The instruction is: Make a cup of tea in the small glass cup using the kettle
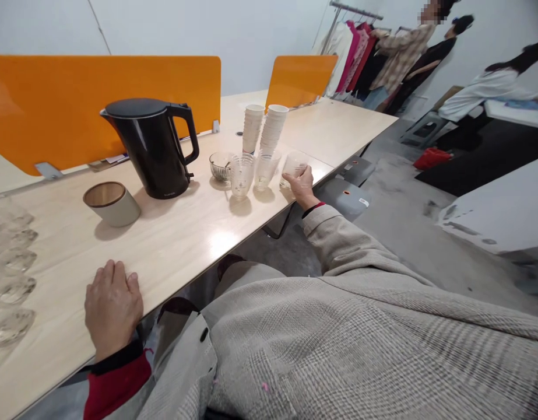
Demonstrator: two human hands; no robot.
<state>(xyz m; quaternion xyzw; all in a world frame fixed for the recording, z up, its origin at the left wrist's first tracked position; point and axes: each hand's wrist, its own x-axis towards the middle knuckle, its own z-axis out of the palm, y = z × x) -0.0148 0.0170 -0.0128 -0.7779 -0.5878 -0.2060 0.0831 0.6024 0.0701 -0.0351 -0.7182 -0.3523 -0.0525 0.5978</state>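
Note:
My right hand reaches far out along the table edge, its fingers wrapped round a clear plastic cup. Two more clear cups stand just left of it, beside a small glass bowl. Behind them rise two stacks of white paper cups. My left hand rests on the light wooden table near its front edge with the fingers curled under, nothing showing in it. A black electric kettle stands at the middle, and a beige cup lies tipped next to it.
Several glass bowls line the left edge. Orange dividers stand along the table's back. At the far right, other people stand by a clothes rack, with a grey stool and a red bag on the floor.

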